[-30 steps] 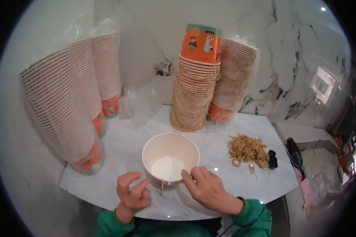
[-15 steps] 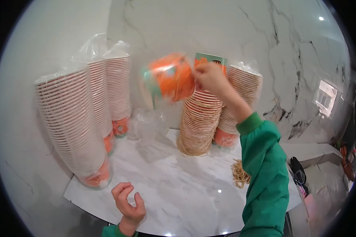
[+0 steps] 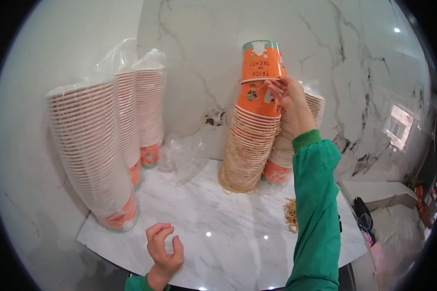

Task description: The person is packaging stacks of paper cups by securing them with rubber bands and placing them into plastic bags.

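An orange and green paper cup sits upside down on top of a tall stack of inverted paper cups. My right hand pinches that cup's rim on its right side, the other fingers loosely spread beneath. Tan rubber bands ring the stack, thickest toward its base. Low over the table's front, my left hand is empty, with its fingers curled but apart. A small pile of loose rubber bands lies beside my right sleeve, partly hidden by it.
Several plastic-wrapped cup stacks stand at the left, the nearest one leaning. Another wrapped stack is behind the banded one. Crumpled clear plastic lies between them on the white marbled table. A marbled wall rises behind.
My right hand has brought the orange cup, blurred in midair before, rightward onto the top of the banded stack. My left hand has barely moved.
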Motion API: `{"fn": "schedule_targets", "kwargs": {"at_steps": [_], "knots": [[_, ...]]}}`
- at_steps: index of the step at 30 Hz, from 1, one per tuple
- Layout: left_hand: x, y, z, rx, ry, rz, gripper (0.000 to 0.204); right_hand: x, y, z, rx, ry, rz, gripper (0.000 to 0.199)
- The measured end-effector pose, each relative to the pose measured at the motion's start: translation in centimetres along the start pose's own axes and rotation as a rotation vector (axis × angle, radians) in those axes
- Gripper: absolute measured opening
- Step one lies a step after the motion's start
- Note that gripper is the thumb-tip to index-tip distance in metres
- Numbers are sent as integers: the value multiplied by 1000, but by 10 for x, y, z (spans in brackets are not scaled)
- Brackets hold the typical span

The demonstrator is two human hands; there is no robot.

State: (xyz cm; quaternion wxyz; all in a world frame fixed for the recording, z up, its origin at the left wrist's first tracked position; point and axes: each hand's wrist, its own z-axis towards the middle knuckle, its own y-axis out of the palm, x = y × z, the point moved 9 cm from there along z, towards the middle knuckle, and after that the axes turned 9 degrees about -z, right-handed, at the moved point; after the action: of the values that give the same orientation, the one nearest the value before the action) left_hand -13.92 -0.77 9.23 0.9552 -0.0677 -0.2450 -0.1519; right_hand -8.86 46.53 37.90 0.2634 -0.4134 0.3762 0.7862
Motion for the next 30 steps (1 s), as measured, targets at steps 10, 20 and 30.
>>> {"fn": "schedule_targets", "kwargs": {"at_steps": [10, 20, 30], "knots": [[-1, 10, 6, -24, 22, 0, 37, 57, -39, -15, 5, 140, -144, 25], [2, 16, 1, -69, 67, 56, 36, 7, -75, -57, 400, -520, -1120, 23], [-9, 16, 7, -91, -2, 128, 37, 158, -113, -93, 292, -222, -516, 36]]}}
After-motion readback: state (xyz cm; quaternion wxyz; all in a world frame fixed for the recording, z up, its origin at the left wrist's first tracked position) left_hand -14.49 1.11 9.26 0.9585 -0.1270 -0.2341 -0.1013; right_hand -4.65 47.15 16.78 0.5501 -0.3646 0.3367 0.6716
